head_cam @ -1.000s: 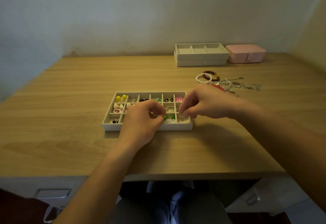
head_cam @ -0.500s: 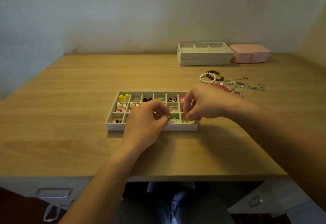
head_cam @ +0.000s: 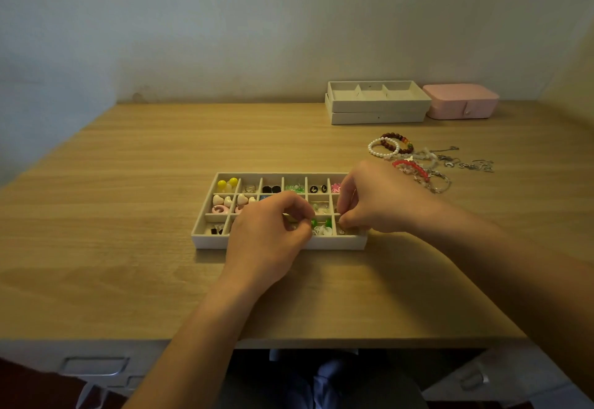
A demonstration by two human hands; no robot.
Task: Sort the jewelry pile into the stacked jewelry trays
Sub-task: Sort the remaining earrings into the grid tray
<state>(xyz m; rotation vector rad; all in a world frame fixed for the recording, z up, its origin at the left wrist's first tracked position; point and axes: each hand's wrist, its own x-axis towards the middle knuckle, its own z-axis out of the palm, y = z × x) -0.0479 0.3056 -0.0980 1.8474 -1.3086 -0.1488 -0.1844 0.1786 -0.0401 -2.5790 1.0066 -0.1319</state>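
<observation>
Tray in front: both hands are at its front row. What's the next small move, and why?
Probably let go with the right hand and lift it clear. It pinches down into the front-right compartment of the tray, though what it holds is too small to see; the left hand curls over the next compartments. The pile on the table behind is unsorted.

The divided tray (head_cam: 209,243) lies mid-worktop (head_cam: 128,183), small pieces (head_cam: 225,185) in its compartments. From it, the stacked trays (head_cam: 376,116) stand at one o'clock, a box (head_cam: 459,103) just beside them at three o'clock; the jewelry pile (head_cam: 427,164) lies at two o'clock, nearer.
</observation>
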